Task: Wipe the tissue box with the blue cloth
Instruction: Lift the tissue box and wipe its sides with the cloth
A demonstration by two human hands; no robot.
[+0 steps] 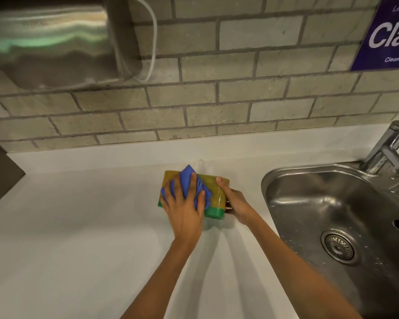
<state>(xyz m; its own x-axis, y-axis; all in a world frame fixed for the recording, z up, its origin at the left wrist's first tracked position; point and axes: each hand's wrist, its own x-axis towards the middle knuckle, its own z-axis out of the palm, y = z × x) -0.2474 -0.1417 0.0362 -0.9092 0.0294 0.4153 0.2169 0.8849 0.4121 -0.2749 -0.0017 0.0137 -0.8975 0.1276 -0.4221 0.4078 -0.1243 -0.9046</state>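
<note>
A yellow-and-green tissue box [213,187] lies on the white counter [78,226], a little left of the sink. My left hand [186,203] presses the blue cloth [189,178] flat on the box's top, fingers spread over the cloth. My right hand [234,200] grips the box's right side, thumb up on the top edge. The box's left and near parts are hidden under my left hand and the cloth.
A steel sink [332,215] with a drain sits at the right, its chrome tap [389,146] behind it. A steel wall dispenser [51,40] hangs at upper left over the brick-tiled wall. A blue sign [387,33] is at upper right.
</note>
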